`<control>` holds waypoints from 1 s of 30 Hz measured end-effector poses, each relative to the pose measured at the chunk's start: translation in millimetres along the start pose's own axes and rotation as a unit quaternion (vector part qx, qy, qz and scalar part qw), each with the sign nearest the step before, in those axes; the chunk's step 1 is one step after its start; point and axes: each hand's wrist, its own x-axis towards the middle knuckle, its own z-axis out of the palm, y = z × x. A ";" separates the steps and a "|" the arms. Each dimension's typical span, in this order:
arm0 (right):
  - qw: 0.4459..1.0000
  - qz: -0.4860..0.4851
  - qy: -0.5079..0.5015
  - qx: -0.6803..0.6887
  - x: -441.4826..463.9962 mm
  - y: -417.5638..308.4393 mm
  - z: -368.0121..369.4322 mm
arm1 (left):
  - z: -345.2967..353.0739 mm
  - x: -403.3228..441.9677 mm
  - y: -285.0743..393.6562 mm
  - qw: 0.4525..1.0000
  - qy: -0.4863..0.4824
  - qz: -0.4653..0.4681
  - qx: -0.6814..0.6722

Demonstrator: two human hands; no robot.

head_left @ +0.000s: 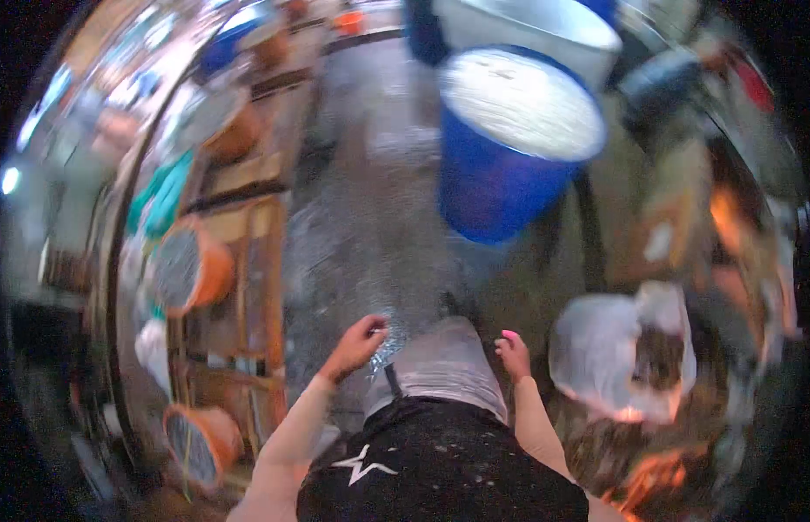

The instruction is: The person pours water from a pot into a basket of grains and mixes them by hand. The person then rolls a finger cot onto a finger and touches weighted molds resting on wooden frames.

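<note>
My left hand point(357, 348) hangs in front of my body with loosely bent fingers, and no object shows in it. Beside its fingertips is a glittering patch point(389, 341) that is too blurred to name. On the other side, my right hand point(512, 355) is held low with its fingers partly bent and slightly apart. A bright pink spot point(509, 334) shows at one fingertip; whether it is a nail or a small thing I cannot tell. Neither hand touches the large blue tub point(509, 187), which stands ahead, filled with a whitish, foamy-looking content.
Behind the tub is a big pale metal vat point(588, 30). Orange buckets point(215, 270) stand along a wooden frame point(273, 287) on the left. A whitish sack or container point(588, 348) lies at right, near a fire-like glow point(662, 474). Wet grey floor point(361, 183) runs ahead.
</note>
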 end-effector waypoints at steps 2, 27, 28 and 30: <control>0.997 -0.030 -0.064 -0.020 43.6 -30.8 12.3 | 3.3 18.1 -17.4 0.998 0.055 0.025 -0.005; 0.708 -0.300 0.603 -0.212 396.9 -352.6 -13.3 | -42.8 -26.5 55.7 0.942 0.014 -0.047 0.332; 0.706 -0.305 0.602 -0.214 407.7 -346.2 -15.3 | -47.8 -22.6 50.9 0.944 0.016 -0.046 0.327; 0.710 -0.239 0.610 -0.257 391.6 -358.7 1.6 | -60.1 -16.5 54.9 0.918 0.034 -0.058 0.390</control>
